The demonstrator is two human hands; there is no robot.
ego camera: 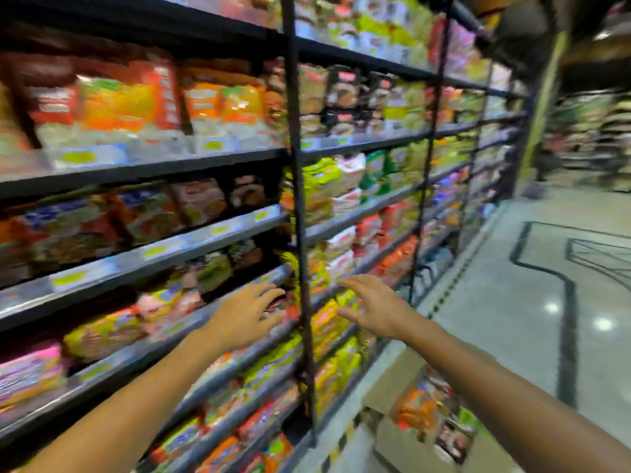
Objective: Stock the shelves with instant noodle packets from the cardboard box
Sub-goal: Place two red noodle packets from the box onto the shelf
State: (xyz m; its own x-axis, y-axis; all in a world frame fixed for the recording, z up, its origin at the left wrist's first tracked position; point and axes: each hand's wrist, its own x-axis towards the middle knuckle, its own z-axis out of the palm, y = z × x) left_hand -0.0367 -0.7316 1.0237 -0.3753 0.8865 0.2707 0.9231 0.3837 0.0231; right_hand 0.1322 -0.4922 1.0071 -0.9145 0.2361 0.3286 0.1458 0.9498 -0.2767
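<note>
Head camera view shows both hands stretched out toward the shelves (218,230), and neither one holds anything. Fingers on the left hand (244,317) are straight and spread, close to the packets on a lower shelf, but the blur hides whether they touch. Fingers on the right hand (370,307) are straight and spread too, in front of the yellow packets (327,319) past the black post (298,199). More noodle packets (415,409) sit in the cardboard box (403,448) on the floor, down by the right arm. I think these packets will be light and soft, with crinkly shiny wrappers that can slip. The noodles inside are likely dry and can snap, so a hard squeeze would be bad. A good hold would be thumb on one flat side and fingers on the other, around the middle, not by the thin sealed ends. Every shelf looks packed full, with yellow price tags (73,157) along the front edges. Beyond the box, the shiny floor (512,302) has black lines on it, and more shelves stand far off on the right.
</note>
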